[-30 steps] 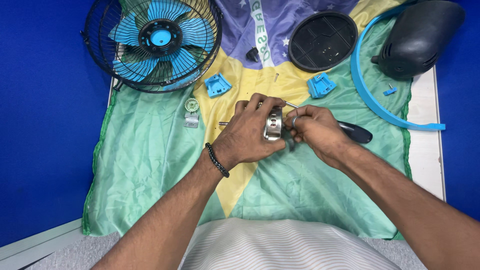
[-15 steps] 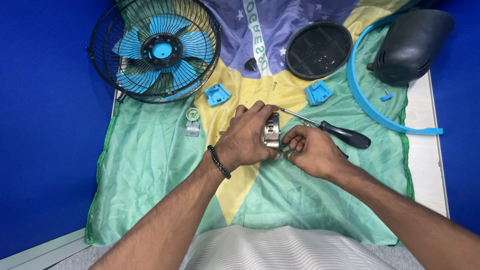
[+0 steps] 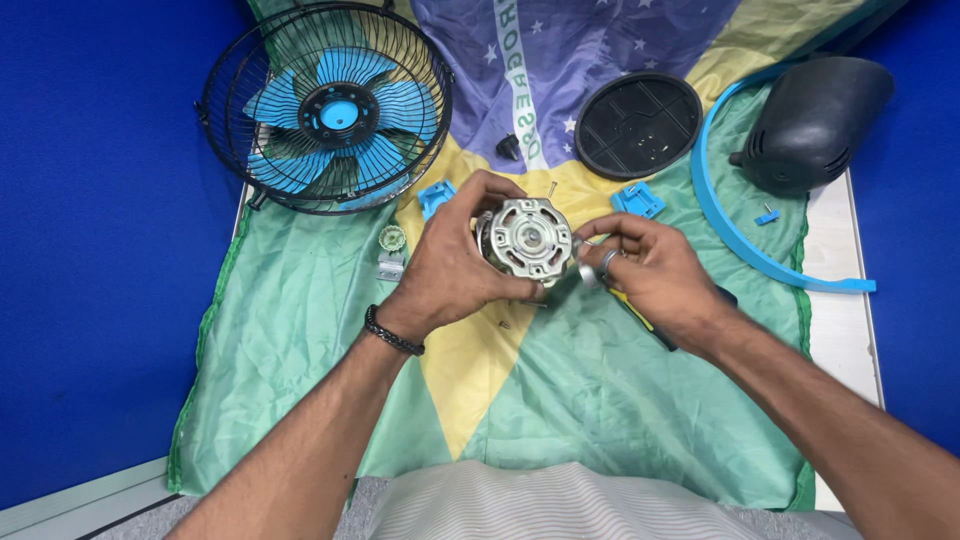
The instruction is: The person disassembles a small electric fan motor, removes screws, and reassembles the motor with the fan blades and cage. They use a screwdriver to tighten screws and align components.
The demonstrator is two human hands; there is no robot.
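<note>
**Fan Motor Held Between Both Hands Above the Cloth**

At far left, the black wire fan guard (image 3: 325, 108) with its blue blade lies flat on the green and yellow cloth (image 3: 300, 350) that covers the counter. A small pale bracket with a gear-like knob (image 3: 390, 250) sits just below the guard.

The left hand (image 3: 450, 265) is closed around the silver fan motor (image 3: 527, 238), gripping its left side and underside. The motor is lifted off the cloth at centre, its round face turned up toward the camera, so its shaft axis points roughly at the viewer.

The right hand (image 3: 650, 270) meets the motor's right edge with narrowed fingertips, pinching a small metal part there; what that part is cannot be told. A dark tool handle (image 3: 690, 318) lies partly hidden beneath this hand.

The left hand carries the motor; the right hand only touches its rim.

Further right lie a black round grille cover (image 3: 640, 125), a blue ring (image 3: 740, 240) and the black motor housing (image 3: 812, 125).
</note>
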